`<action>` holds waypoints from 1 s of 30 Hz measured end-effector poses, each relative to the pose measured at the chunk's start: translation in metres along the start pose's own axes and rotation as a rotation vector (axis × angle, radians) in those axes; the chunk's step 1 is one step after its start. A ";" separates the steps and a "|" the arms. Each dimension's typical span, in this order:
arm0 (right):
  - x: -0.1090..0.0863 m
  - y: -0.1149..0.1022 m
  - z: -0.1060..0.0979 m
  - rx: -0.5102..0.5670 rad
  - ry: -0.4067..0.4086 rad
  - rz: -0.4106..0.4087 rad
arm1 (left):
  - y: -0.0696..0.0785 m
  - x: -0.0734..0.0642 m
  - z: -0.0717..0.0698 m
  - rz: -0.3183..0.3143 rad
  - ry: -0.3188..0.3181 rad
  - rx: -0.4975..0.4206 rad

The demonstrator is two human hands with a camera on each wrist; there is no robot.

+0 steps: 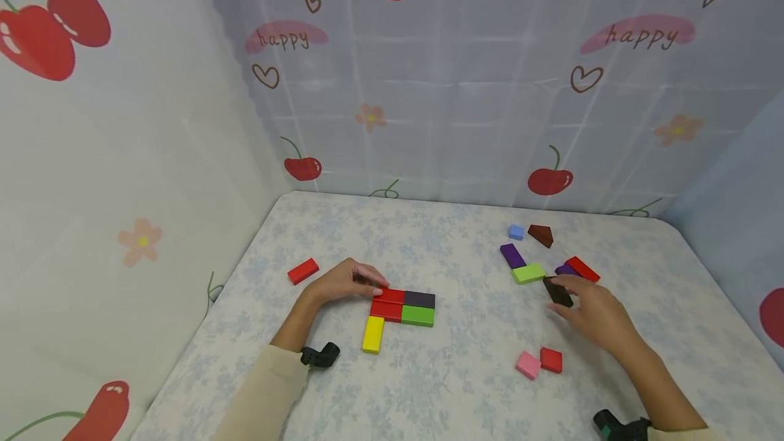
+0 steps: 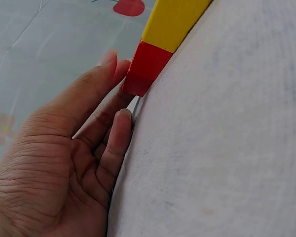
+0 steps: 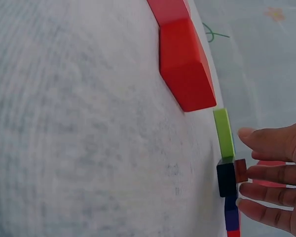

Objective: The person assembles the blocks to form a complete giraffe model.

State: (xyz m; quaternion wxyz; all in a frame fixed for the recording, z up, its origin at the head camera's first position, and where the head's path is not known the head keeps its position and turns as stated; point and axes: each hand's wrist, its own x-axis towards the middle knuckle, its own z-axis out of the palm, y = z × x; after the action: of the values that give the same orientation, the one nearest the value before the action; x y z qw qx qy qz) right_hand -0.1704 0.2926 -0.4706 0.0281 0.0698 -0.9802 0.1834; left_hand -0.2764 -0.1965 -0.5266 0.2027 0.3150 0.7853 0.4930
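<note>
My left hand rests its fingertips at the left end of a flat group of blocks: an upper red block, a lower red block, a dark grey block, a green block and a yellow block pointing down. In the left wrist view the fingers of the left hand touch the red end. My right hand hovers with thumb and fingers spread around a black block. The right wrist view shows those fingers extended beside the black block.
Beside the black block lie lime, purple and red blocks. Brown and blue ones lie farther back. Pink and red squares sit nearer. A lone red block lies left.
</note>
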 end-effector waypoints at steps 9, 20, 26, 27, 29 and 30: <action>0.006 0.012 0.003 0.026 -0.079 0.001 | 0.000 -0.002 0.002 -0.012 -0.003 -0.003; 0.015 0.020 0.003 0.099 -0.083 -0.064 | 0.002 -0.001 0.000 -0.016 0.000 -0.006; 0.015 0.022 0.002 0.104 -0.069 -0.058 | 0.004 -0.001 -0.001 -0.005 0.004 0.002; 0.014 0.022 0.002 0.103 -0.065 -0.060 | 0.004 -0.001 -0.001 -0.003 0.003 0.004; 0.013 0.020 0.001 0.104 -0.060 -0.055 | 0.004 -0.001 -0.001 0.003 0.003 0.007; 0.012 0.019 0.001 0.104 -0.058 -0.049 | 0.004 -0.001 -0.001 0.004 0.002 0.007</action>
State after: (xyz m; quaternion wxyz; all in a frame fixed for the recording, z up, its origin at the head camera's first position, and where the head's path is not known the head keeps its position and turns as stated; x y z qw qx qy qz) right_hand -0.1846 0.3080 -0.4771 0.0002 0.1005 -0.9677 0.2313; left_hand -0.2752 -0.1963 -0.5227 0.1996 0.3166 0.7867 0.4909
